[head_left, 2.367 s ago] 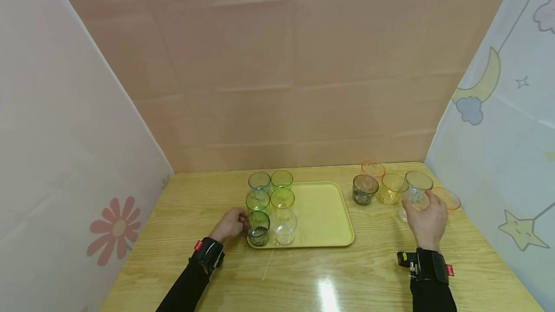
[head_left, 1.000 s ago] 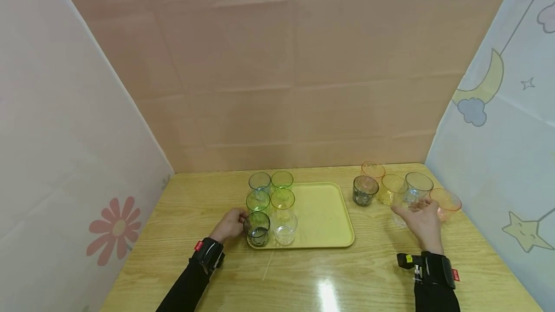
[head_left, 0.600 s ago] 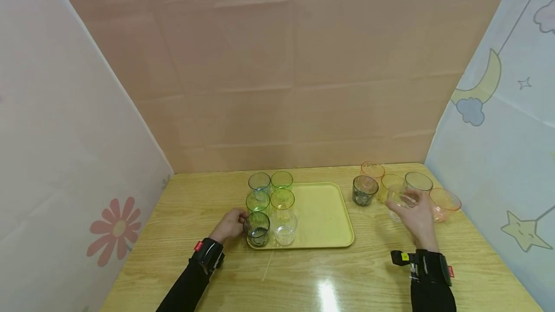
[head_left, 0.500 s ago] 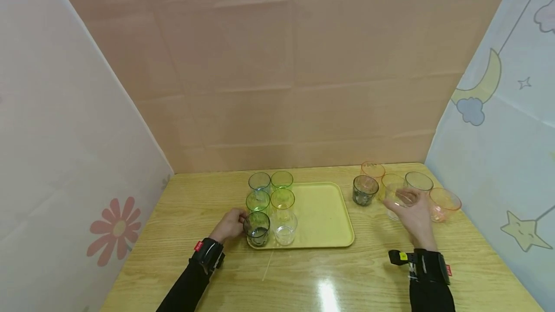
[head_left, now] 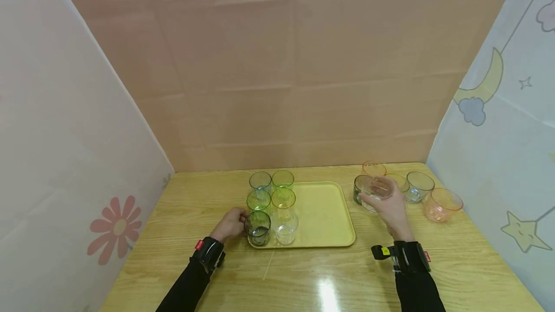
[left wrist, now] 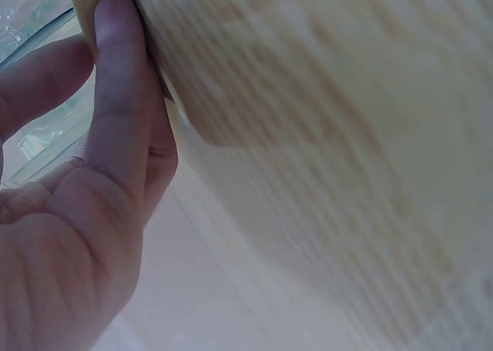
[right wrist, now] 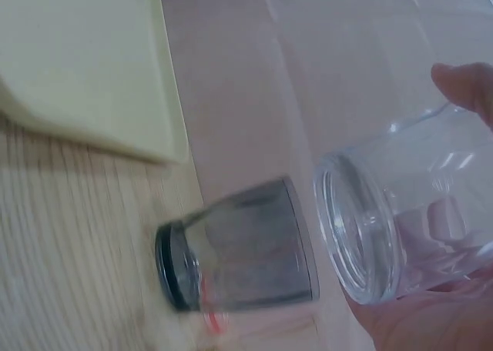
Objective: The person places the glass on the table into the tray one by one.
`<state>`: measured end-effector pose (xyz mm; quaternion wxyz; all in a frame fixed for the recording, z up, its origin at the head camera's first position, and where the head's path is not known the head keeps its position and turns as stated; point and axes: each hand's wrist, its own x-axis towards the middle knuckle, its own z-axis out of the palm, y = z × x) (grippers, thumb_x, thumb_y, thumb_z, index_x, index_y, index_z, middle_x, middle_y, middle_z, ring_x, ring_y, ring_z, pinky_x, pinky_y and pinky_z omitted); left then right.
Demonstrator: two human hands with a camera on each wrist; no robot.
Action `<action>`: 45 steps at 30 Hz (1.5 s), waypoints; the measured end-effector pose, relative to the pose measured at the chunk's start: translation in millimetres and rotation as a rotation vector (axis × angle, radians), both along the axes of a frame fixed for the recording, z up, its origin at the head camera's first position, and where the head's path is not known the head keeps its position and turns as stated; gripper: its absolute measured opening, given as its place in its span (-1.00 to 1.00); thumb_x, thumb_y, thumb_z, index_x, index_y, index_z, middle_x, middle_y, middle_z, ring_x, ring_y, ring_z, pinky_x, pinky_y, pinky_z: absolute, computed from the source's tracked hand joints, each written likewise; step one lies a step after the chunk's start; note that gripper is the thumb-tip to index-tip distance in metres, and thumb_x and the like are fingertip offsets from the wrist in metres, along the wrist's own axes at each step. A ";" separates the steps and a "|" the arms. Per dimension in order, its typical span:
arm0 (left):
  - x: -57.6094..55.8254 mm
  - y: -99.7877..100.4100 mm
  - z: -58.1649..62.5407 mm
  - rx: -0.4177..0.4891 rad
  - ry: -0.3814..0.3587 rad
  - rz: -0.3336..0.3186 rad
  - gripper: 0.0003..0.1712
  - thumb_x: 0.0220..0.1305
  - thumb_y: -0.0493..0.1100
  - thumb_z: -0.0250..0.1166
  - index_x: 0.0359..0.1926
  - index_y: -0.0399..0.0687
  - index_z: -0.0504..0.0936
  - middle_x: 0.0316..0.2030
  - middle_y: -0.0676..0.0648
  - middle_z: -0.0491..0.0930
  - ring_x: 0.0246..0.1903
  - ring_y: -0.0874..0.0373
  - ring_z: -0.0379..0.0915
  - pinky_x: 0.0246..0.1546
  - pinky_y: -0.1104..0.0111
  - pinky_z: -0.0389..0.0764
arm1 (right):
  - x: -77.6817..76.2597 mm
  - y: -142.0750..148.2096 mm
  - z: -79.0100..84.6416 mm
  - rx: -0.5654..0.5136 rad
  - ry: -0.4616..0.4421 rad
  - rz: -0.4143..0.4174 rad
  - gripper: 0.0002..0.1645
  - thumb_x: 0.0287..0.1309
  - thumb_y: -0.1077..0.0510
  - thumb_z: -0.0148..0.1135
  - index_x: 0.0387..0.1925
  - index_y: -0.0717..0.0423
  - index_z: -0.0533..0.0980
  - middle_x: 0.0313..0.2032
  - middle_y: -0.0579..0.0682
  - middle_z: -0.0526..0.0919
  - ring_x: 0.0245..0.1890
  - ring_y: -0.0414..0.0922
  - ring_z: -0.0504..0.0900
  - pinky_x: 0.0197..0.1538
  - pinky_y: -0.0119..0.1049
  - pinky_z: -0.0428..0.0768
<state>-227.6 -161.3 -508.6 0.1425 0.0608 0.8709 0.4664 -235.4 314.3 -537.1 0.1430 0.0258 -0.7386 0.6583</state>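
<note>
Pinches the yellow tray [head_left: 323,215] by its left edge with the left hand [head_left: 231,224], grips a clear tumbler [right wrist: 416,189] in the right hand [head_left: 392,206] beyond its right edge, and could topple the adjacent smoky-grey tumbler [right wrist: 243,251] by swinging low.

Brown backdrop [head_left: 282,71], printed flower [head_left: 119,227], printed crescent moon [head_left: 495,76]

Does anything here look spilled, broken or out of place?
Nothing looks spilled or broken. The tray looks unevenly filled, though: its six glasses crowd the left half, leaving the right bare. A thin pale line also marks the table in front; I can't tell whether that's a scratch or reflection.
</note>
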 end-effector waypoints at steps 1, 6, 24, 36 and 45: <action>-0.2 0.1 0.0 0.002 -0.002 0.000 -0.71 0.07 -0.65 0.05 -0.23 -0.38 0.53 -0.44 -0.14 0.46 -0.40 0.08 0.46 -0.47 0.28 0.62 | -5.3 -2.2 -5.3 0.008 0.006 -0.001 -0.08 0.08 -0.03 0.44 0.41 -0.10 0.19 0.23 -0.04 0.39 0.19 -0.19 0.42 0.07 -0.33 0.57; -0.7 0.2 -0.5 0.025 -0.017 -0.003 -0.68 0.06 -0.67 0.01 -0.21 -0.39 0.53 -0.43 -0.15 0.46 -0.39 0.08 0.49 -0.48 0.28 0.64 | -24.9 -15.9 -19.7 0.049 0.005 0.046 -0.04 0.06 -0.16 0.42 0.42 -0.19 0.15 0.27 -0.03 0.35 0.23 -0.16 0.40 0.15 -0.24 0.57; -0.6 0.6 -3.5 0.019 -0.028 -0.006 -0.64 0.03 -0.70 -0.05 -0.22 -0.39 0.51 -0.46 -0.13 0.43 -0.43 0.09 0.46 -0.51 0.27 0.60 | -13.6 -104.3 65.2 0.089 -0.178 0.316 0.03 0.13 -0.13 0.36 0.45 0.11 0.03 0.35 0.32 0.19 0.35 0.25 0.23 0.35 0.12 0.32; 0.2 1.4 -1.8 0.031 -0.015 -0.024 -0.67 0.04 -0.67 -0.03 -0.23 -0.38 0.51 -0.46 -0.14 0.44 -0.43 0.10 0.45 -0.49 0.27 0.60 | -63.8 -123.9 7.7 0.197 -0.229 0.313 0.11 -0.03 -0.33 0.39 0.46 -0.17 0.08 0.41 0.14 0.13 0.40 0.11 0.12 0.32 0.16 0.29; -2.1 -1.0 -3.5 0.039 -0.014 -0.012 -0.64 0.03 -0.67 -0.04 -0.19 -0.40 0.52 -0.44 -0.15 0.44 -0.41 0.08 0.48 -0.50 0.27 0.63 | -66.3 -143.2 20.1 0.201 -0.208 0.323 0.12 0.02 -0.11 0.46 0.46 0.14 0.07 0.37 0.28 0.21 0.35 0.27 0.21 0.25 0.19 0.38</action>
